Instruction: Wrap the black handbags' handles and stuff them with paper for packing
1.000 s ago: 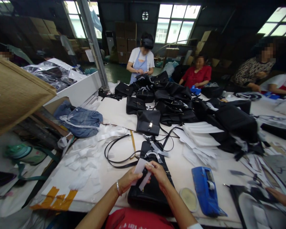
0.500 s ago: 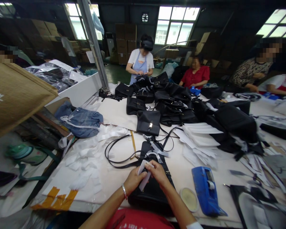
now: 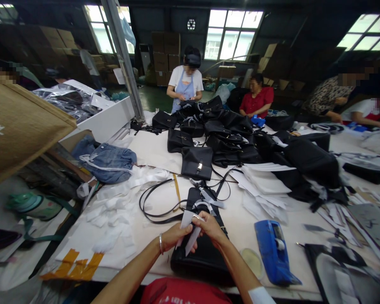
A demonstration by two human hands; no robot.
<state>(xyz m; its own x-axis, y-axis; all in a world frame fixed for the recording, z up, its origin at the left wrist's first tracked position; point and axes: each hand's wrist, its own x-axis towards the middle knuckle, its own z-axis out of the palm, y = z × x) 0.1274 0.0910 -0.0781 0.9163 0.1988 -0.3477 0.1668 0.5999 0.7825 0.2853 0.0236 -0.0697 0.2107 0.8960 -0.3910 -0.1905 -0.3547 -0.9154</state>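
Observation:
A black handbag (image 3: 200,257) lies on the table edge right in front of me, its handle wrapped in white paper (image 3: 205,203). Over the bag, my left hand (image 3: 175,235) and my right hand (image 3: 210,227) both pinch a white strip of paper (image 3: 190,232), fingers closed on it. A thin black strap (image 3: 152,202) loops on the table just beyond the bag.
A blue tape dispenser (image 3: 274,252) and a round lid (image 3: 251,261) sit to the right. White paper scraps (image 3: 114,211) lie left, stacked white sheets (image 3: 266,185) right. A pile of black bags (image 3: 228,135) fills the table's middle. Other people work at the far side.
My hands have shifted slightly while working the white strip over the bag; the strip's angle has changed a little. The camera has dipped a bit.

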